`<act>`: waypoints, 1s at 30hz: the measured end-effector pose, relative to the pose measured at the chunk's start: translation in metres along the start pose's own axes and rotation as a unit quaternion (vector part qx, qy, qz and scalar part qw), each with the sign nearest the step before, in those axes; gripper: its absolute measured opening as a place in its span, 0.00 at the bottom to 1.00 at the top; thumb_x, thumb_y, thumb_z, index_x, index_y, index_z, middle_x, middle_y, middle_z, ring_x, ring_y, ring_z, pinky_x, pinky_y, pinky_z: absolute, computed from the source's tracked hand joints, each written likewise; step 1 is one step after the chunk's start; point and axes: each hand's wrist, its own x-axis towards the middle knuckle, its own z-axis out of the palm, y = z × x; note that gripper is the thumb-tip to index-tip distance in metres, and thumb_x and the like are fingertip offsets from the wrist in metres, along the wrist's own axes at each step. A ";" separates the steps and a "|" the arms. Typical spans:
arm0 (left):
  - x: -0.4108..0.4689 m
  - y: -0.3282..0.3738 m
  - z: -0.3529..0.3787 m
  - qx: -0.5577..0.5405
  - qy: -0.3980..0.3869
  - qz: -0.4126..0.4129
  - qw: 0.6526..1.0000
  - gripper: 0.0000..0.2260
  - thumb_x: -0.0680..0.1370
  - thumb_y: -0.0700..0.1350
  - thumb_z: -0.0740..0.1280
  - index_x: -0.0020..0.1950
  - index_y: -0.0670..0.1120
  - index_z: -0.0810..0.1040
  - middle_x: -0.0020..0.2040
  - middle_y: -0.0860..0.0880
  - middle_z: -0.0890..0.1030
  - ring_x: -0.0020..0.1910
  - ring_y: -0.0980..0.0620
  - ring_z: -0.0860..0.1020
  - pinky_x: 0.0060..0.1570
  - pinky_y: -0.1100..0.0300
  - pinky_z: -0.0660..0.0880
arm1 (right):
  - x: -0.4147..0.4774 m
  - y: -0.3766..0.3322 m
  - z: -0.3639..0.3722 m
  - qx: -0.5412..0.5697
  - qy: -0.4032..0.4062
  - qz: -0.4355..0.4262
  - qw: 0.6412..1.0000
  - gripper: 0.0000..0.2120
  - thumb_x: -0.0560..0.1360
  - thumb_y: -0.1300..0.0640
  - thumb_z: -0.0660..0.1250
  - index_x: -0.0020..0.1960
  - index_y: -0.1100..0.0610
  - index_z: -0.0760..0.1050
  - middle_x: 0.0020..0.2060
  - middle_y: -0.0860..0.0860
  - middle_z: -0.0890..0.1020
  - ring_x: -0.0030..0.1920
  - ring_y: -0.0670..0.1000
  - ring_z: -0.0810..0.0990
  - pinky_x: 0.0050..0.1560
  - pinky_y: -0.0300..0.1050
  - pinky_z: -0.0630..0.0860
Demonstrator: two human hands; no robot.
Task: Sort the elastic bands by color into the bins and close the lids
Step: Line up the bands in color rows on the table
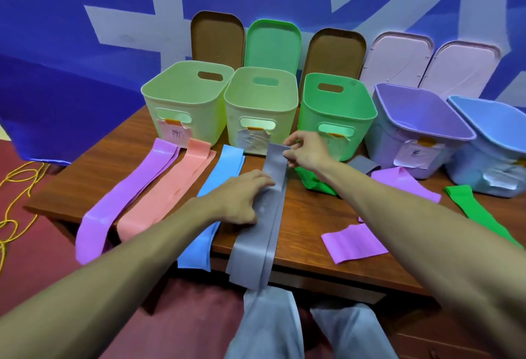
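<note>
A grey elastic band [260, 240] lies lengthwise down the middle of the wooden table [307, 230] and hangs over its front edge. My right hand [306, 149] pinches the band's far end. My left hand [246, 198] presses flat on its middle. To the left lie a purple band [125, 196], a pink band [168, 190] and a blue band [219, 188], side by side. To the right are a green band [311, 180] under my right arm, two purple bands [404, 180] [354, 243], another grey band [361, 164] and a green band [469, 206].
Several open bins stand in a row at the back: two pale green [186, 99] [260, 108], one bright green [336, 114], one purple [418, 128], one blue [489, 142]. Their lids [273, 44] lean on the blue wall behind. A yellow cord [17, 196] lies on the floor at left.
</note>
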 end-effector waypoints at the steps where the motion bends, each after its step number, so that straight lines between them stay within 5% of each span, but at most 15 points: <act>1: 0.004 0.002 -0.001 0.007 -0.035 -0.001 0.999 0.36 0.67 0.43 0.72 0.74 0.47 0.62 0.72 0.51 0.63 0.70 0.50 0.66 0.68 0.54 0.66 | 0.003 0.004 0.001 -0.020 0.004 -0.006 1.000 0.09 0.71 0.70 0.70 0.42 0.58 0.75 0.28 0.53 0.77 0.26 0.50 0.77 0.33 0.45 0.78; 6: 0.017 0.006 0.000 0.014 -0.100 -0.035 0.994 0.28 0.74 0.48 0.64 0.74 0.49 0.63 0.73 0.53 0.63 0.71 0.52 0.64 0.71 0.54 0.63 | 0.017 0.018 0.006 -0.133 0.013 -0.064 0.989 0.07 0.70 0.65 0.72 0.43 0.54 0.78 0.36 0.53 0.81 0.35 0.50 0.79 0.44 0.45 0.79; 11: 0.024 0.016 -0.003 0.081 -0.053 -0.045 0.994 0.23 0.74 0.51 0.63 0.68 0.50 0.70 0.66 0.53 0.70 0.63 0.49 0.72 0.61 0.54 0.71 | 0.016 0.021 0.007 -0.223 -0.005 -0.098 0.970 0.08 0.71 0.61 0.69 0.50 0.53 0.80 0.49 0.53 0.83 0.51 0.54 0.80 0.53 0.50 0.78; 15: 0.032 0.026 0.000 0.135 -0.010 -0.041 0.990 0.19 0.73 0.52 0.64 0.62 0.48 0.72 0.59 0.49 0.75 0.56 0.45 0.75 0.51 0.53 0.72 | 0.005 0.018 -0.020 -0.225 0.018 -0.134 0.965 0.11 0.72 0.60 0.66 0.53 0.53 0.79 0.46 0.51 0.83 0.49 0.54 0.80 0.51 0.48 0.77; 19: 0.037 0.036 0.002 0.148 -0.026 -0.050 0.987 0.21 0.74 0.54 0.63 0.64 0.46 0.71 0.59 0.47 0.74 0.58 0.46 0.74 0.52 0.53 0.71 | -0.010 0.024 -0.067 -0.208 0.054 -0.152 0.965 0.13 0.73 0.57 0.66 0.57 0.51 0.78 0.39 0.45 0.81 0.47 0.51 0.81 0.53 0.49 0.77; 26: 0.054 0.068 -0.005 0.239 -0.048 -0.104 0.964 0.17 0.76 0.51 0.62 0.62 0.46 0.70 0.62 0.44 0.74 0.59 0.42 0.75 0.52 0.50 0.72 | -0.029 0.065 -0.129 -0.249 0.064 -0.111 0.960 0.14 0.72 0.61 0.66 0.56 0.54 0.80 0.45 0.52 0.85 0.49 0.52 0.82 0.54 0.48 0.77; 30: 0.065 0.088 0.014 0.085 0.059 -0.016 0.994 0.25 0.75 0.43 0.61 0.73 0.47 0.62 0.71 0.47 0.67 0.67 0.45 0.69 0.62 0.52 0.69 | -0.027 0.087 -0.138 -0.292 0.017 -0.089 0.952 0.15 0.71 0.66 0.64 0.56 0.57 0.80 0.49 0.52 0.84 0.52 0.52 0.82 0.56 0.47 0.77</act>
